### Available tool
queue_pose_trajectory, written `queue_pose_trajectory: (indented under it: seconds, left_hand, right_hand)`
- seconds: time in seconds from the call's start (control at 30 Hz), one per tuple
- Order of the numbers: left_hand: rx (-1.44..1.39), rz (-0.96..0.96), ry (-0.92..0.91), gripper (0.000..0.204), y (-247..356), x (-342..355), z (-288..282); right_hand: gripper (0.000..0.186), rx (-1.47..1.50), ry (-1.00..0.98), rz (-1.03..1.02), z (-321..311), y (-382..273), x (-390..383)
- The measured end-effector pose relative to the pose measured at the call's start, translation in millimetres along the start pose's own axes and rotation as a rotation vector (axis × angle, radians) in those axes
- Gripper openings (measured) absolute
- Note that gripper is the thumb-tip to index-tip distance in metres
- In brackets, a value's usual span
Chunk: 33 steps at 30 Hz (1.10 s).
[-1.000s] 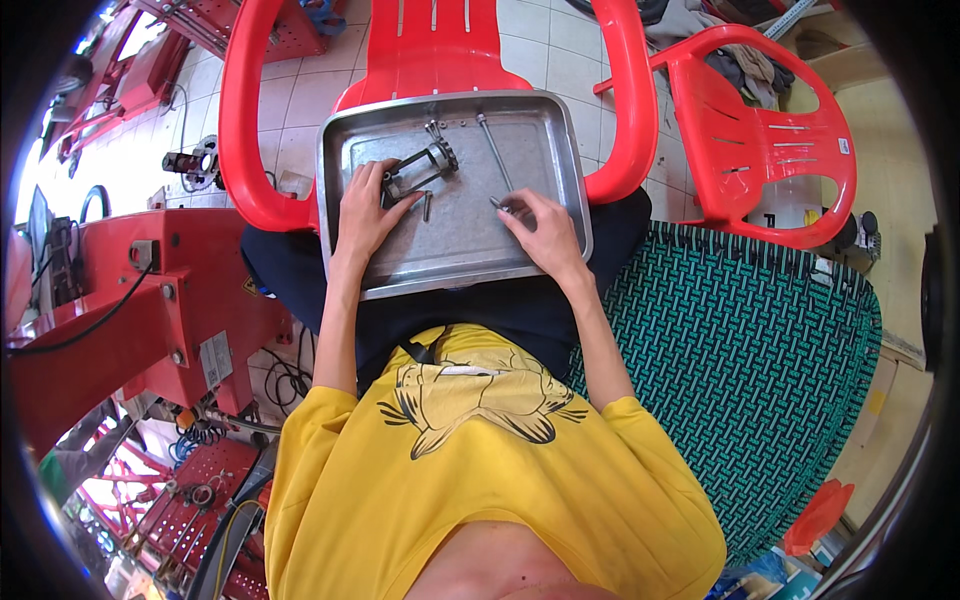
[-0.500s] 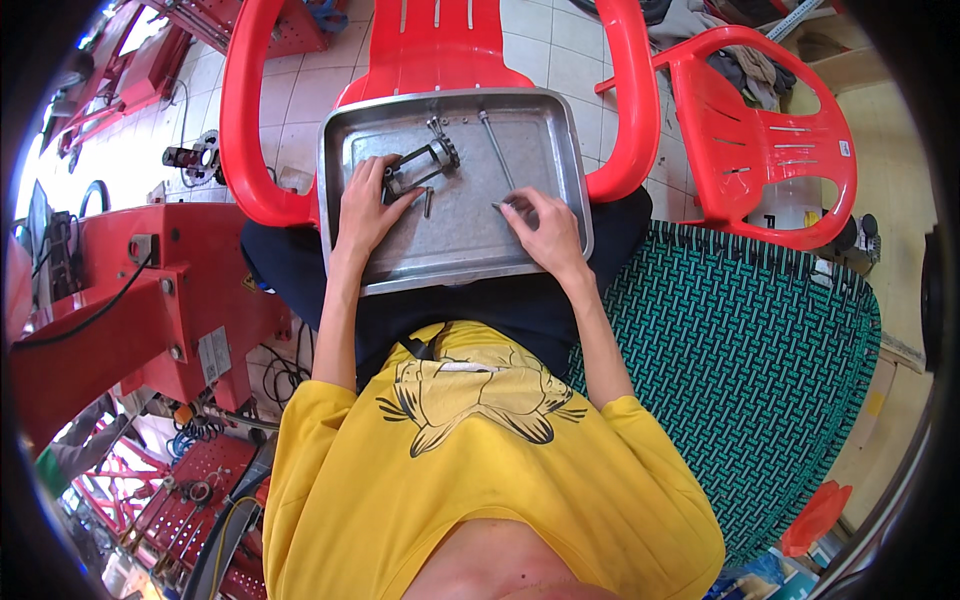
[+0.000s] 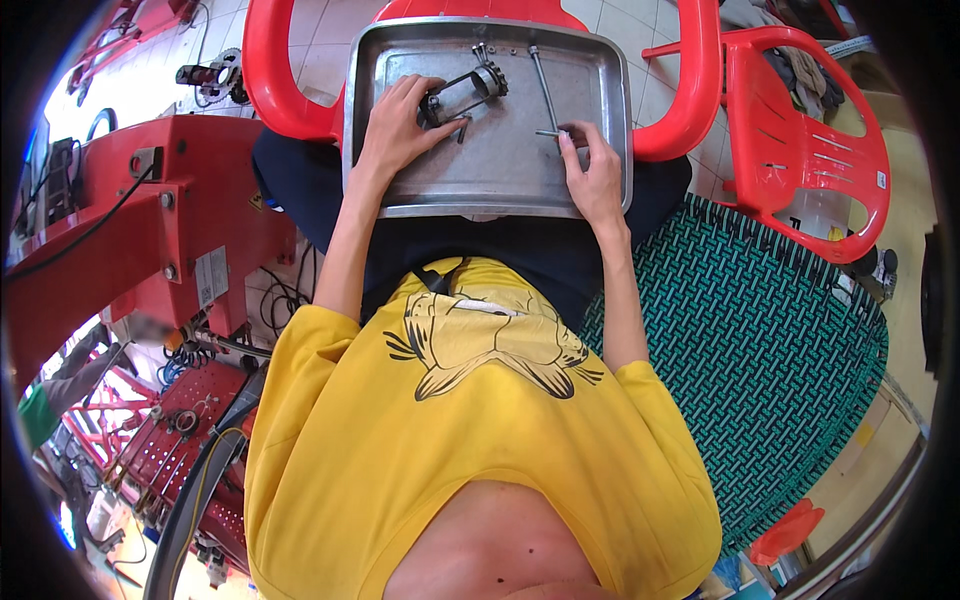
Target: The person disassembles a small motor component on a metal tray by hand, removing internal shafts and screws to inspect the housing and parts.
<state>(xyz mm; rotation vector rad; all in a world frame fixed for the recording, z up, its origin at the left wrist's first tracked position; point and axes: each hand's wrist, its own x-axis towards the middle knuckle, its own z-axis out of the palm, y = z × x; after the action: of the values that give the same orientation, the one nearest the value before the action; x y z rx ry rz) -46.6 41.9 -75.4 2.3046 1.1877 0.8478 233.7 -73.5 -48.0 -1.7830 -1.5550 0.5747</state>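
Note:
A grey metal tray lies across my lap against the red chair. In its upper middle is a dark metal cage-like part with a toothed round end and two side bars. My left hand grips the near-left end of this part, thumb stretched towards a short metal pin lying beside it. On the tray's right side my right hand pinches a thin metal pin between thumb and fingertips. The pin points left, close to the lower end of a long headed bolt.
Several small nuts lie along the tray's far edge. A red plastic chair surrounds the tray's far side; another red chair stands at right. A green woven seat is beside me, red machinery at left.
The whole view has shifted, with tray and hands now higher in the picture. In my right fingers the pin now sticks out further to the left. My left hand stays on the cage-like part.

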Motion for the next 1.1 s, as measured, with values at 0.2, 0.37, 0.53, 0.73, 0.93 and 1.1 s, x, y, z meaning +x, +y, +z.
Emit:
queue_pose_trajectory:
  seconds: [0.2, 0.37, 0.53, 0.73, 0.93, 1.1]
  left_hand:
    - [-0.008, 0.015, -0.017, 0.057, -1.2, 0.0, 0.7]
    - [0.01, -0.004, -0.052, 0.061, -1.9, -0.6, 0.2]
    - [0.008, -0.016, -0.058, 0.063, -1.8, 0.1, -0.2]
    - [0.025, 0.042, -0.02, 0.064, -1.3, 0.2, 0.4]
    - [0.008, 0.074, 0.047, 0.056, 2.5, 1.6, -1.2]
    - [-0.015, 0.1, 0.111, 0.052, 1.9, 2.5, -3.2]
  right_hand:
    - [0.021, -0.004, -0.001, 0.021, -3.1, -4.6, 0.5]
    - [0.02, -0.004, 0.004, 0.007, -3.1, -5.9, 0.9]
    - [0.02, -0.004, 0.0, 0.01, -3.1, -5.7, 1.4]
    - [0.022, 0.007, 0.006, 0.031, -2.1, -5.0, 1.1]
    - [0.023, 0.04, 0.041, 0.051, -3.4, -4.7, 1.0]
    - [0.023, 0.044, 0.052, 0.037, -4.4, -5.7, 3.0]
